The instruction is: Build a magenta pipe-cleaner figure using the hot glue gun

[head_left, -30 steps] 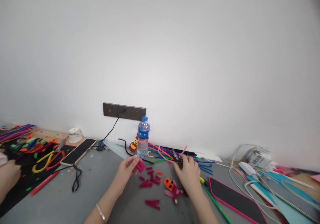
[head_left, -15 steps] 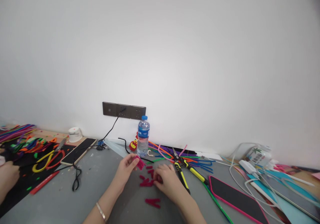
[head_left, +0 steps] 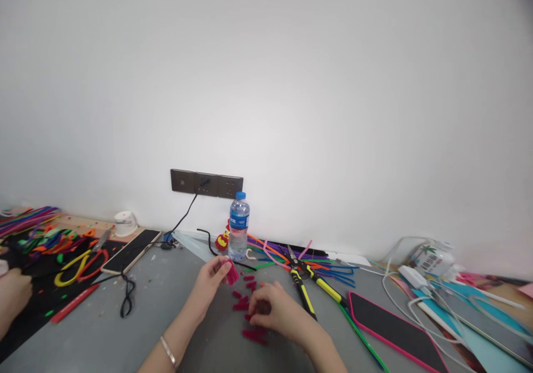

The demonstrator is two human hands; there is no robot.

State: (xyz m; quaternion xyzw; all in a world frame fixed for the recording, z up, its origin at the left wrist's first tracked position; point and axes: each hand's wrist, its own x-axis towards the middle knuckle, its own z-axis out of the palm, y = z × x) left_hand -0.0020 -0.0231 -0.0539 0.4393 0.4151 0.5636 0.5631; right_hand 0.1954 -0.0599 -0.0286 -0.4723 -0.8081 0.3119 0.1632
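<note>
Dark pink fuzzy pieces [head_left: 232, 272] are pinched together in my left hand [head_left: 214, 278], just in front of the water bottle [head_left: 239, 228]. My right hand [head_left: 272, 309] is over the small pile of short dark pink pieces [head_left: 240, 306] on the grey table. Its thumb and fingers curve toward each other, and the fingertips partly cover a piece, so its hold cannot be made out. Nearer to me lies another group of dark pink pieces [head_left: 255, 336], close below my right hand.
Yellow-black cutters [head_left: 303, 292] lie over coloured pipe cleaners [head_left: 333, 273] at the right, beside a pink-edged phone [head_left: 393, 328]. Another phone [head_left: 132, 251], scissors [head_left: 81, 265] and a black cord [head_left: 127, 295] are left. Another person's hand [head_left: 14, 295] is at the left edge.
My right hand has moved slightly toward me, off the upper pieces, and its fingers are further apart. My left hand has stayed nearly in place with its pink pieces.
</note>
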